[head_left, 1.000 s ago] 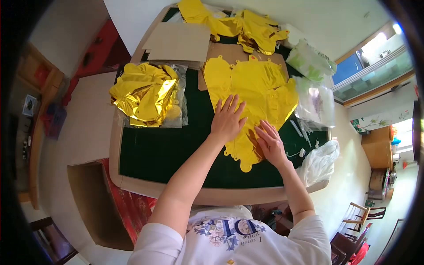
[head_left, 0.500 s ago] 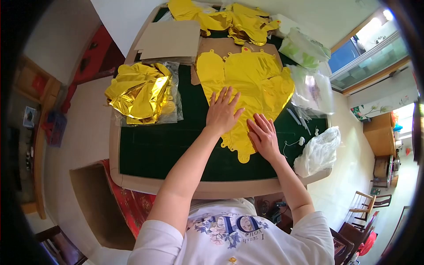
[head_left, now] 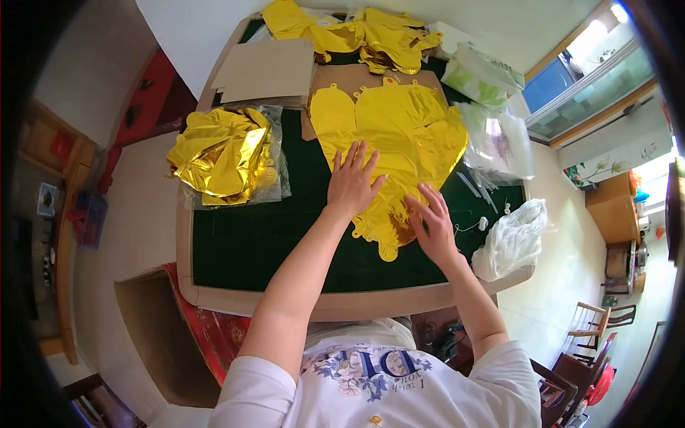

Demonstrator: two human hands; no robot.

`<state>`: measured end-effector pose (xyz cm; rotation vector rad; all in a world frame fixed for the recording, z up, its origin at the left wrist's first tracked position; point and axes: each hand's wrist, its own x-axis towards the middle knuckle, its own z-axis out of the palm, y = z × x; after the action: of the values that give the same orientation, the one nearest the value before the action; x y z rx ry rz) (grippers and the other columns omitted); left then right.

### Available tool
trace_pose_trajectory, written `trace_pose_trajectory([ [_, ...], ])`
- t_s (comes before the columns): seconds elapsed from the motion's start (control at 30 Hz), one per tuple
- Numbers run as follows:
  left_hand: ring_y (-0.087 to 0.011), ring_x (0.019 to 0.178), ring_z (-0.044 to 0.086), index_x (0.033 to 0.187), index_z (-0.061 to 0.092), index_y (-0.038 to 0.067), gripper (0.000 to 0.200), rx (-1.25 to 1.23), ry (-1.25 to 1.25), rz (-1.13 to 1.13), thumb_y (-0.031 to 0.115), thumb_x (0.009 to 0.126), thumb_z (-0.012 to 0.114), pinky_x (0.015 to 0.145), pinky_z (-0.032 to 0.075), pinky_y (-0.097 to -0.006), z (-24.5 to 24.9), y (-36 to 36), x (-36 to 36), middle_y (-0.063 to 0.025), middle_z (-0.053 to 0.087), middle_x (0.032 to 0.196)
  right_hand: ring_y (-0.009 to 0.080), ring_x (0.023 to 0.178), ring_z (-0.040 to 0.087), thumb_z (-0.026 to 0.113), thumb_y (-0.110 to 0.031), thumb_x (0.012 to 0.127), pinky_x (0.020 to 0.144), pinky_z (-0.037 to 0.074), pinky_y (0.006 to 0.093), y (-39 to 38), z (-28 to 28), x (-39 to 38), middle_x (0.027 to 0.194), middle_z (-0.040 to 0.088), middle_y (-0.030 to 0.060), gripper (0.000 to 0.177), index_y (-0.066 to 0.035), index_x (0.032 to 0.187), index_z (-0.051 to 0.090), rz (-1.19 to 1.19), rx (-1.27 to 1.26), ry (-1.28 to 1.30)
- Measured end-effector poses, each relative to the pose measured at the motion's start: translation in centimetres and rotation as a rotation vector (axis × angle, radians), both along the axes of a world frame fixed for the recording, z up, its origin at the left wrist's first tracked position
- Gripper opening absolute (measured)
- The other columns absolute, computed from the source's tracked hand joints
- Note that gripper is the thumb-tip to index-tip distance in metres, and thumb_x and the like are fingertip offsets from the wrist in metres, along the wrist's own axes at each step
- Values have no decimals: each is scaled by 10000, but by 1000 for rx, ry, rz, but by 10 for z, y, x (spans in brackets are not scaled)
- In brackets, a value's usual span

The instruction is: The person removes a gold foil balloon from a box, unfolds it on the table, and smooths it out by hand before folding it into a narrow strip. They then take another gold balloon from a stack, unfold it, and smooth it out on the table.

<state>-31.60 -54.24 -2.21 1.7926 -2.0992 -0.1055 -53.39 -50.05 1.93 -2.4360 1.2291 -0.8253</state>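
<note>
A flat, deflated gold foil balloon (head_left: 399, 121) with small tabs along its edge lies on the dark green table top, its upper part over a cardboard sheet (head_left: 339, 75). My left hand (head_left: 350, 187) rests on its left side, palm down with the fingers spread. At the lower right edge is my right hand (head_left: 433, 220), its fingers apart and slightly curved over the foil. Beside that hand the foil looks creased and shiny. Nothing is gripped in either hand.
Left of the balloon sits a crumpled gold foil bundle (head_left: 221, 153) on clear plastic. Stacked cardboard (head_left: 264, 71) and more gold foil (head_left: 389, 39) lie at the back. Along the right are a green-white pack (head_left: 481, 75), clear bags (head_left: 492, 139), thin straws (head_left: 479, 187) and a white plastic bag (head_left: 510, 241).
My right hand has lifted a little and shifted toward the right edge, and the foil by it is more wrinkled. The left hand stays in place on the balloon.
</note>
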Motion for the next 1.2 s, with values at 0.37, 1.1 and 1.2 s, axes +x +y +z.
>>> trace_pose_trajectory([
  [0.37,-281,1430,236,1426,401,146,541,-32,-7,-22,416,962,469,1149,164,-525,3,0,1,-133,283,1531,293,1380,333,630,-200,863,1129,224,526,67,7,-5,1456,411,101,398,-190,1260,601,261,92,333],
  [1.1,-251,1444,200,1454,366,239,527,81,-45,-444,400,964,474,1168,133,-512,8,43,-5,-104,238,1551,287,1366,357,627,-179,863,1130,226,531,66,6,-5,1426,437,107,404,-202,1265,599,255,102,317],
  [1.2,-257,1442,205,1460,352,228,532,103,-38,-429,394,968,470,1166,142,-512,11,42,-6,-116,240,1548,283,1359,368,627,-176,865,1127,234,534,66,4,-6,1420,443,105,407,-200,1270,594,260,95,322],
])
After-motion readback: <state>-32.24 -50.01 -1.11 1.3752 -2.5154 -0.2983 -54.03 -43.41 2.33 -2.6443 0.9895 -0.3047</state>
